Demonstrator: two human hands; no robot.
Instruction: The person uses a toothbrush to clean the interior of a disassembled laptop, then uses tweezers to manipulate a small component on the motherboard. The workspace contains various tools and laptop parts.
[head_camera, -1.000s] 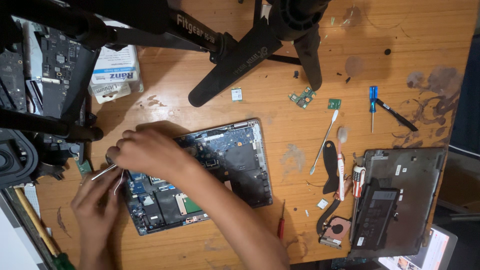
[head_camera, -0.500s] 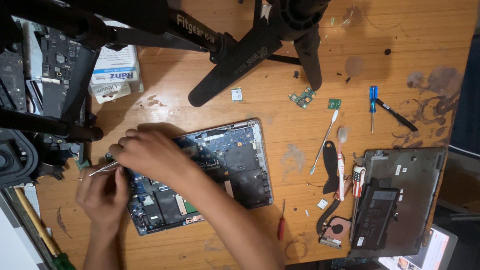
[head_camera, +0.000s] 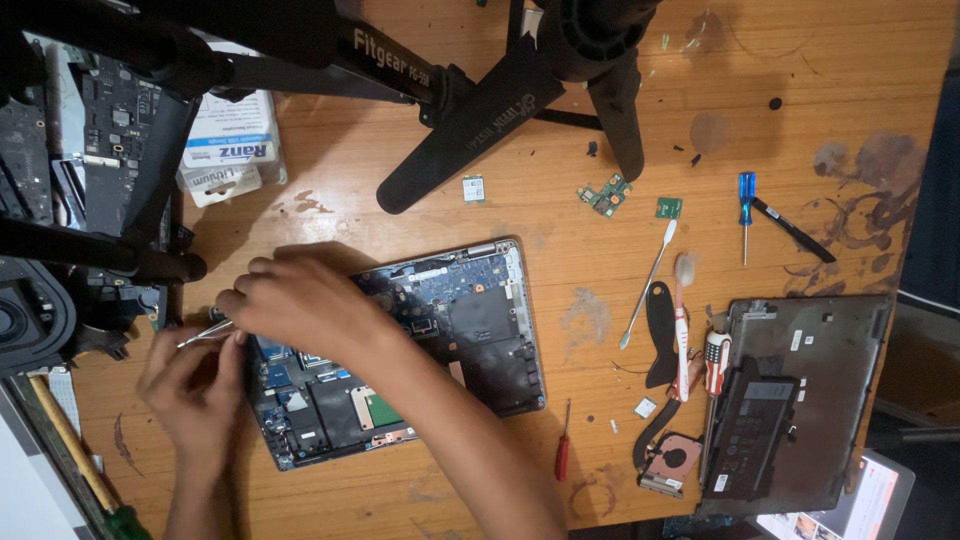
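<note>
**Opened laptop, tweezers at left edge**

Head view: opened laptop (head_camera: 420, 350) lies on the wooden table (head_camera: 820, 60), boards exposed. Right hand (head_camera: 295, 300) pinches metal tweezers (head_camera: 205, 332) at the laptop's left edge. Left hand (head_camera: 195, 385) is curled, fingertips touching the tweezers; whether it grips them I cannot tell. Red screwdriver (head_camera: 564, 445) lies nearby.
</note>
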